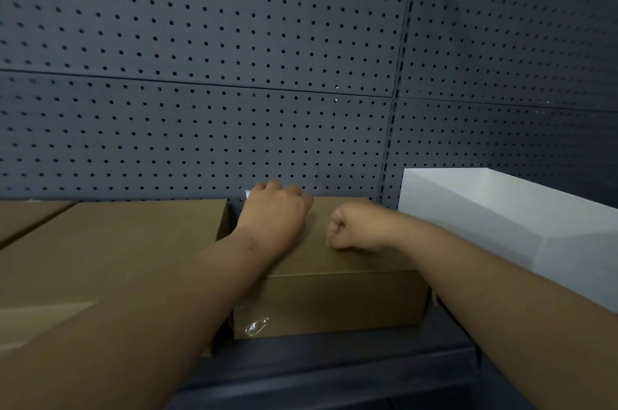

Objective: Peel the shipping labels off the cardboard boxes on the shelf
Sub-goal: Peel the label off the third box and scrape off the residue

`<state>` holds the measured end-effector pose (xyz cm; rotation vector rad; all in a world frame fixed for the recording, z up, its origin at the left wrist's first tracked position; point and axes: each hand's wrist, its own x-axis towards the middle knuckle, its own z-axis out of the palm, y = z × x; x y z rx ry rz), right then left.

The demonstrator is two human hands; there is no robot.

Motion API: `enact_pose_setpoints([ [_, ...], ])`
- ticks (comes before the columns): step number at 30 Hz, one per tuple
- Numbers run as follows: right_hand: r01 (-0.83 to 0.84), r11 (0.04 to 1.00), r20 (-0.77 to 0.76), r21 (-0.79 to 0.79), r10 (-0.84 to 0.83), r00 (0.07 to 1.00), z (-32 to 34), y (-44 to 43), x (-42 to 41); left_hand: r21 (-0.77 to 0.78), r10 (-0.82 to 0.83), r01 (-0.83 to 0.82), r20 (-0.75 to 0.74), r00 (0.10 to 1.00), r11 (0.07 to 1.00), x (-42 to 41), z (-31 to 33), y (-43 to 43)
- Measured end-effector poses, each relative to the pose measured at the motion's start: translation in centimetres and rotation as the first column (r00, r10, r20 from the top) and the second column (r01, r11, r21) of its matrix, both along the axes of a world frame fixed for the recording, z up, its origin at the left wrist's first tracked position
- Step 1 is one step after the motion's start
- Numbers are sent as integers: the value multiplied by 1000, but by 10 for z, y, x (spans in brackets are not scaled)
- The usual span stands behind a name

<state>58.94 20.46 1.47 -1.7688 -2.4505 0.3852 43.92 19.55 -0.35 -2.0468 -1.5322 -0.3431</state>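
Note:
A brown cardboard box point(334, 302) lies on the dark shelf point(334, 362) in the middle of the view. My left hand point(274, 212) reaches across its top, and the fingers curl over the far edge, where their tips are hidden. A small white scrap point(248, 194), perhaps a label corner, shows just left of that hand against the back panel. My right hand point(354, 229) rests on the box top as a closed fist, with nothing visible in it. A clear piece of tape point(255, 326) shines on the box's front face.
A larger brown box point(117, 242) stands close on the left, with a narrow gap between it and the middle box. A white box point(501, 209) sits to the right. Dark pegboard point(234, 75) forms the back wall behind everything.

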Motion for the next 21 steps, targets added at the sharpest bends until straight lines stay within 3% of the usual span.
enact_pose_setpoints([
  [3,186,980,96,69,-192,977,4,11,19,-2,-1,1,-7,1000,1000,-1,1,-2],
  [8,12,999,-11,-34,-12,1000,-1,-17,6,8,9,-9,-16,1000,1000,0,1,-6],
  [13,180,980,114,91,-189,975,2,-1,25,15,17,-17,-18,1000,1000,-1,1,-10],
  [18,-13,1000,18,-24,14,1000,1,-21,12,5,26,-26,-14,1000,1000,1,2,-11],
  [21,91,995,130,51,-96,987,4,-9,24,0,23,-23,-5,1000,1000,2,2,-12],
])
